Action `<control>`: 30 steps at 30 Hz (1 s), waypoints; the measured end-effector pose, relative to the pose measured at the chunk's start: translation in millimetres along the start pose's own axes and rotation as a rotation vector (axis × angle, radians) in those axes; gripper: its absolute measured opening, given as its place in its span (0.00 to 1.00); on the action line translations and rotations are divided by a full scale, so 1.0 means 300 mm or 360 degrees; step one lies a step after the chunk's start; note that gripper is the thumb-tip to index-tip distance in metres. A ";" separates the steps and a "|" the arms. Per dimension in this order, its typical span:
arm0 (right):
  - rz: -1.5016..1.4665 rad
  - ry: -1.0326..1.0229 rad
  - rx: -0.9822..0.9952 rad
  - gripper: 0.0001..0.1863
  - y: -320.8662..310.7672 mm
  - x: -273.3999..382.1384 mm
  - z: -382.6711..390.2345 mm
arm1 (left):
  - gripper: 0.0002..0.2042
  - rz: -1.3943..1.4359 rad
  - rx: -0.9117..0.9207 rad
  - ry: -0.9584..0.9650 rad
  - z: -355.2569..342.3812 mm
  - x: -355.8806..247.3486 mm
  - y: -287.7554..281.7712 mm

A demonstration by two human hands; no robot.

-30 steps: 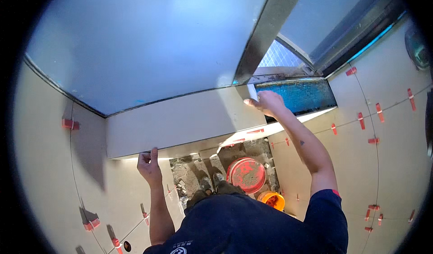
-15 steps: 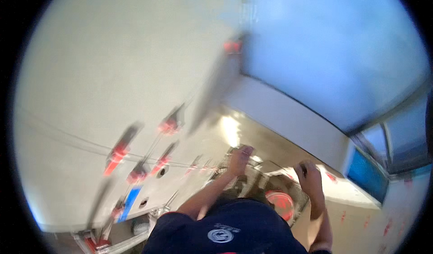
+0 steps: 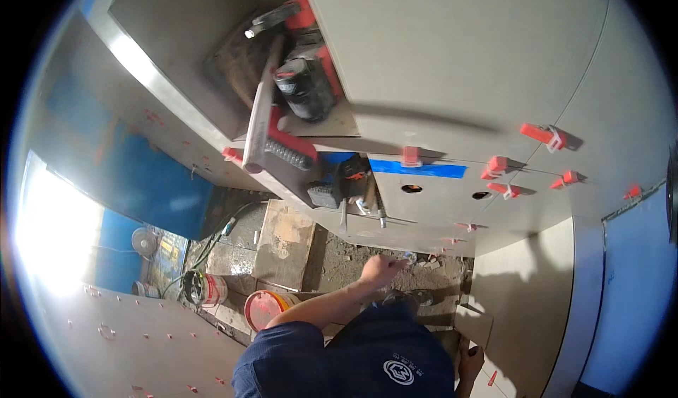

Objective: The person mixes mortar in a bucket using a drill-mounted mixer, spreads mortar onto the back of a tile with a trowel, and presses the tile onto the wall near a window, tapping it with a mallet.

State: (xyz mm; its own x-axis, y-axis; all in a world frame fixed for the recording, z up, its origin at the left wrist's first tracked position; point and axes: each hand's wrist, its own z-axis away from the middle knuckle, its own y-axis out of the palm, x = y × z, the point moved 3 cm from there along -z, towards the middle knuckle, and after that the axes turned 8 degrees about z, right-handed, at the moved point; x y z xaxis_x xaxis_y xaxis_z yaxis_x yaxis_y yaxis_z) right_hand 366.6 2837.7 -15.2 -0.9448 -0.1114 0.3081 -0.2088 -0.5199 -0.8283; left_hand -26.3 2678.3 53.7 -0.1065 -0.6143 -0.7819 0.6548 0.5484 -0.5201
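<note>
My left hand (image 3: 381, 267) reaches out at frame centre over the rubble floor (image 3: 367, 257), fingers loosely curled, grasping nothing. My right hand (image 3: 470, 363), lower right, touches the grey tile (image 3: 515, 306); its grip I cannot tell.

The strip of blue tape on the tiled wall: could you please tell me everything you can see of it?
The blue tape is one long, flat strip, matte bright blue, stuck to a pale grey wall tile along a joint. It runs nearly level, tilting slightly down to the right. A red tile clip overlaps its upper edge near the middle. A round hole in the tile lies just under it. Neither hand touches it.
</note>
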 end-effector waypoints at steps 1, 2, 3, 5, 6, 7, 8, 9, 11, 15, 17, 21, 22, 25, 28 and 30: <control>-0.0262 -0.0214 -0.0241 0.21 -0.002 0.010 0.005 | 0.24 0.0048 -0.0167 -0.0066 -0.007 0.042 -0.035; -0.0272 -0.0252 -0.0209 0.21 0.002 0.012 -0.006 | 0.24 0.0115 -0.0317 -0.0058 -0.027 0.072 -0.078; -0.0294 -0.0215 -0.0193 0.19 0.013 0.010 -0.010 | 0.23 0.0055 -0.0467 -0.0038 -0.039 0.095 -0.121; -0.0324 -0.0214 -0.0204 0.18 0.027 0.017 -0.031 | 0.19 -0.0077 -0.0682 0.0273 -0.059 0.120 -0.178; -0.0215 -0.0435 -0.0184 0.21 0.036 0.036 -0.033 | 0.19 -0.0057 -0.0700 0.0284 -0.065 0.137 -0.196; -0.0091 -0.0645 -0.0161 0.25 0.045 0.054 -0.030 | 0.17 0.0054 -0.0738 0.0304 -0.065 0.149 -0.207; -0.0077 -0.0658 -0.0185 0.25 0.056 0.063 -0.034 | 0.14 0.0147 -0.0748 0.0335 -0.074 0.159 -0.214; -0.0155 -0.0674 -0.0134 0.25 0.074 0.078 -0.026 | 0.09 0.0226 -0.0715 0.0208 -0.076 0.175 -0.225; -0.0507 -0.0048 0.0137 0.19 0.130 0.057 0.001 | 0.09 0.0254 -0.0783 0.0221 -0.095 0.176 -0.238; -0.0308 -0.0351 0.0152 0.27 0.189 0.080 0.074 | 0.13 -0.0045 -0.0994 0.0581 -0.251 0.106 -0.302; -0.0243 -0.0390 0.0165 0.27 0.214 0.074 0.104 | 0.14 -0.0144 -0.1113 0.0677 -0.392 0.047 -0.339; -0.0145 -0.0387 0.0214 0.27 0.246 0.057 0.143 | 0.10 -0.0670 -0.0804 0.0395 -0.676 -0.027 -0.369; -0.0118 -0.0385 0.0219 0.27 0.250 0.053 0.148 | 0.10 -0.0669 -0.0920 0.0452 -0.710 -0.041 -0.365; -0.0054 -0.0362 0.0232 0.27 0.244 0.044 0.152 | 0.10 -0.0836 -0.0757 0.0027 -0.815 -0.068 -0.350; -0.0002 -0.0339 0.0242 0.27 0.226 0.038 0.146 | 0.10 -0.0823 -0.0744 -0.0069 -0.834 -0.084 -0.359; 0.0016 -0.0337 0.0243 0.28 0.219 0.041 0.143 | 0.10 -0.0640 -0.0784 -0.0095 -0.830 -0.081 -0.392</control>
State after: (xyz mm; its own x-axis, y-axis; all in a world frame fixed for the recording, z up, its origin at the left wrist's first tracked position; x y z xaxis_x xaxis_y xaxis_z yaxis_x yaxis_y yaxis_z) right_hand 352.0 2766.0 -45.8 -0.8696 -0.2836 0.4043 -0.1436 -0.6380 -0.7565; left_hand -287.0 2770.0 48.4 -0.2216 -0.8492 -0.4794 0.1500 0.4561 -0.8772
